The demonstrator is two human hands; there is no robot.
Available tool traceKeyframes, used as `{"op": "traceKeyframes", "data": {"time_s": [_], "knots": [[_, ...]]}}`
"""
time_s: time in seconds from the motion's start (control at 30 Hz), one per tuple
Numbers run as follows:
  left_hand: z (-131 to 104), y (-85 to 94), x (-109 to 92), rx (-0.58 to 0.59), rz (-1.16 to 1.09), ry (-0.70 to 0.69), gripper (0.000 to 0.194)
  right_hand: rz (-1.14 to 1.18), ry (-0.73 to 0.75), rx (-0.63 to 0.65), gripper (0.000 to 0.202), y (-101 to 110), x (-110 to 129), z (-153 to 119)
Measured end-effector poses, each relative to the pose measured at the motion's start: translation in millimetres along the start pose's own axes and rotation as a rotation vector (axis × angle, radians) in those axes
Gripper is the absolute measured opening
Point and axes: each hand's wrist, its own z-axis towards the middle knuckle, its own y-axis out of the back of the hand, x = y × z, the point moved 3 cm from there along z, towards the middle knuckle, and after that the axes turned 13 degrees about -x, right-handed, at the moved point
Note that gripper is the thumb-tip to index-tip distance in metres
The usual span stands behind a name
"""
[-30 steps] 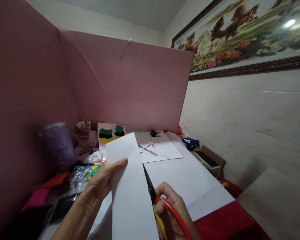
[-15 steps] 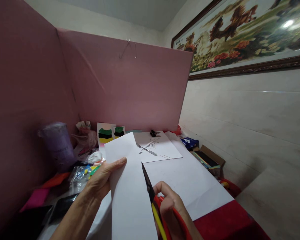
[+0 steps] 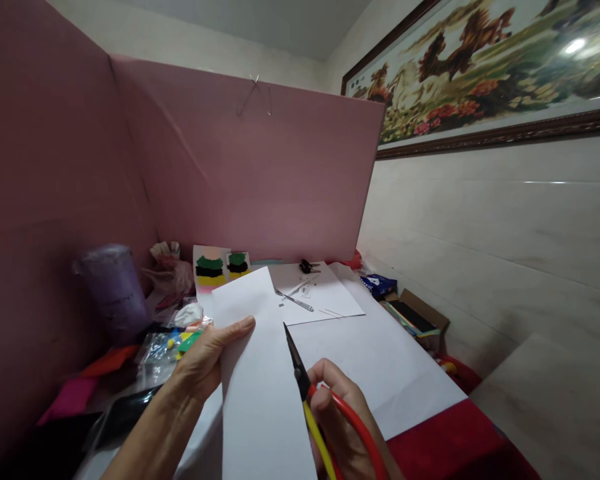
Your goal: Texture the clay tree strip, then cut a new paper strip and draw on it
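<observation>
At 6 o'clock in the view, the left hand point(image 3: 205, 363) pinches the left edge of a white paper strip point(image 3: 260, 380), thumb on top, fingers hidden beneath; its grip is pressed together on the paper. The strip stands tilted up off the tabletop point(image 3: 445, 440), running from 6 o'clock toward 12 o'clock. At 5 o'clock of the strip, the right hand point(image 3: 337, 417) is curled through the red and yellow handles of the scissors point(image 3: 305, 393), its grip wrapped tight on them. The dark blades lie along the strip's right edge, tip pointing to 11 o'clock; whether the blades are parted cannot be told. Beneath both hands a large white sheet point(image 3: 390, 373) lies flat, covering most of the red tabletop. At 12 o'clock of the strip, a smaller sheet point(image 3: 330, 300) bears a metal tool point(image 3: 295, 300) and a small black object point(image 3: 307, 267). At 11 o'clock, two cards point(image 3: 220, 267) with green, black and yellow bands lean on the pink partition point(image 3: 260, 173). At 9 o'clock, a purple cup point(image 3: 115, 290) stands near crumpled wrappers and coloured scraps point(image 3: 177, 340). At 3 o'clock, an open cardboard box point(image 3: 420, 317) sits just beside a blue packet point(image 3: 380, 285), against the tiled wall. At 1 o'clock, a framed picture point(image 3: 485, 67) hangs on that wall.
</observation>
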Motion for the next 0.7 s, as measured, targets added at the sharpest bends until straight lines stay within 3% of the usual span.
{"op": "traceKeyframes", "data": {"time_s": [0.2,0.47,0.7], "knots": [[1.3,-0.4,0.4,0.006,-0.007,0.012,0.054,-0.088,0.035,-0.097,0.060,1.6,-0.9,0.7],[1.4,-1.6,0.3,-0.003,-0.008,0.026,0.046,-0.127,0.009,0.016,0.080,2.3,-0.6,1.0],[-2.8,-1.8,-0.6,-0.019,-0.019,0.025,0.043,-0.105,-0.011,0.026,0.082,-0.6,4.7,2.8]]}}
